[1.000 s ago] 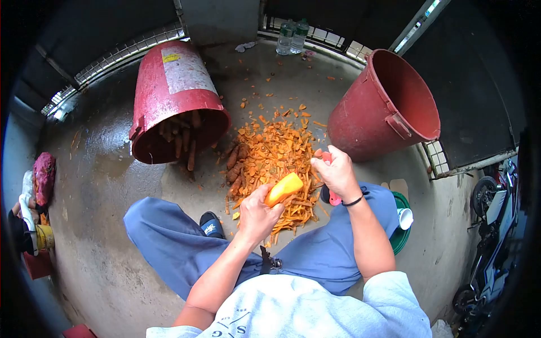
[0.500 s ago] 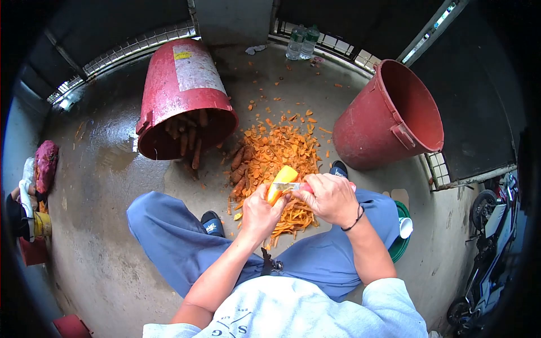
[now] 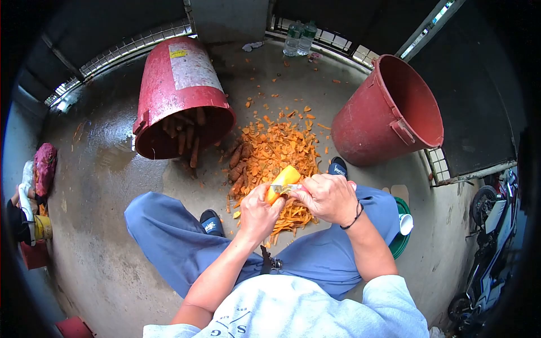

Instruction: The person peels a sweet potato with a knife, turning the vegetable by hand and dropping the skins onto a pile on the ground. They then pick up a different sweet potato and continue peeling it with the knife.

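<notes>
My left hand (image 3: pixel 260 213) is closed round the lower end of a peeled, yellow-orange carrot (image 3: pixel 289 174), which points up and away from me. In my right hand (image 3: pixel 331 197) is a peeling knife (image 3: pixel 280 189) with a flat metal blade; the end of a red handle shows beyond my fist. The blade lies across the carrot close to my left fingers, and some orange peel seems to sit on it. Below both hands, a heap of orange peelings (image 3: pixel 282 149) covers the floor between my feet. Several unpeeled, brownish carrots (image 3: pixel 237 166) lie at its left edge.
A red bucket (image 3: pixel 169 96) lies tipped toward me, with unpeeled carrots (image 3: pixel 190 141) at its mouth. Another red bucket (image 3: pixel 375 118) leans at the right. Two plastic bottles (image 3: pixel 299 39) stand by the wall. Beside my right knee are a green round item (image 3: pixel 401 242) and a white cup (image 3: pixel 406 224).
The blade has slid down along the carrot toward my left fingers, and peel now shows on it. Both hands keep their grips. The view has shifted slightly.
</notes>
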Demonstrator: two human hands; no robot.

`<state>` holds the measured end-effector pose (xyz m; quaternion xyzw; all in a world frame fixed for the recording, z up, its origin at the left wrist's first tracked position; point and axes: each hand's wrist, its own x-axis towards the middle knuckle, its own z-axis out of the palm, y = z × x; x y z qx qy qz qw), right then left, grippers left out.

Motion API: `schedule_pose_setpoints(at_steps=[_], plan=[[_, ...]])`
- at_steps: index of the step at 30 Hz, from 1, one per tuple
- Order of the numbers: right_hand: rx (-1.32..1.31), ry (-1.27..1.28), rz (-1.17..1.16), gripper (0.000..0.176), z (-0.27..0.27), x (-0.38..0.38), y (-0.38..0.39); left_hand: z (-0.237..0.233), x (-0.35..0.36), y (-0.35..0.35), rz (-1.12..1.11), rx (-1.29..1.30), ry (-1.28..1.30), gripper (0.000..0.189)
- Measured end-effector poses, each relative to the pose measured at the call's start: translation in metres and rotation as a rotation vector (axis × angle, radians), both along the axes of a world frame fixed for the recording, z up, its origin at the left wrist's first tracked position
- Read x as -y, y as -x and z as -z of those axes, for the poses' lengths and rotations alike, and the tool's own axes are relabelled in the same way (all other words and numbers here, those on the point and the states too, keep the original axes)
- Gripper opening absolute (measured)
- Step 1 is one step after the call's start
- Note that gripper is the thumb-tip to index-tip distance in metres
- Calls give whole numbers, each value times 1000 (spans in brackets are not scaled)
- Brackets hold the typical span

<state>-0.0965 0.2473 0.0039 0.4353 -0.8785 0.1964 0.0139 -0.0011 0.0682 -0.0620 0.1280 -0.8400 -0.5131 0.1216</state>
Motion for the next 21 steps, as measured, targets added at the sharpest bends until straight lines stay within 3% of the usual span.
schedule_pose_setpoints(at_steps=[9, 12, 13, 17, 19, 20, 21], plan=[[-72, -18, 83, 33, -4, -8, 11, -5, 1, -5, 55, -26, -2, 38], [172, 38, 413, 40, -8, -28, 31, -9, -6, -9, 55, -72, 42, 39], [166, 37, 413, 40, -3, -30, 32, -10, -6, -8, 55, -77, 40, 39], [364, 222, 540, 39, 3, -21, 26, -8, -1, -4, 29, 67, -54, 38], [668, 705, 494, 38, 14, -19, 23, -11, 1, 0, 26, 131, -96, 38], [539, 579, 465, 38, 18, -15, 27, -13, 1, 3, 17, 239, -146, 38], [471, -65, 579, 38, 10, -16, 38, -15, 0, 3, 12, 350, -196, 37]])
